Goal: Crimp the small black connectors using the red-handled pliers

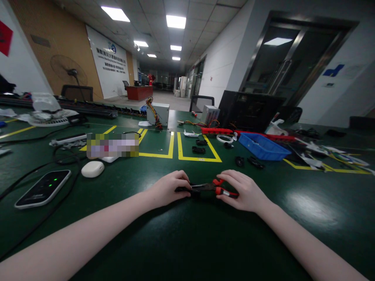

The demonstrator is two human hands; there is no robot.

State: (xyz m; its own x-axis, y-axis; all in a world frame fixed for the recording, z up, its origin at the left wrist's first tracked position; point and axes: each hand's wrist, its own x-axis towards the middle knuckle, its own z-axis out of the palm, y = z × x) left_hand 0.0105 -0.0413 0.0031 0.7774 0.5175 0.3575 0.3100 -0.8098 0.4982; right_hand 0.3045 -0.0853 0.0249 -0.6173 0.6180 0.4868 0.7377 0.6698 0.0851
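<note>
In the middle of the green table, my right hand is closed around the red-and-black handles of long-nose pliers. The handles are somewhat spread, and the jaws point left to the fingertips of my left hand. That hand is closed in a pinch on a small black thing, which looks like a bundled cable and is mostly hidden by the fingers and pliers. The jaw tips meet this black thing, but I cannot tell whether they grip it. Beyond the hands, several black cable bundles lie in and near a yellow-taped square.
A blue tray stands at the right. To the left are a black device with green lights, a white rounded case and loose black cables. A power supply and a red strip sit farther back.
</note>
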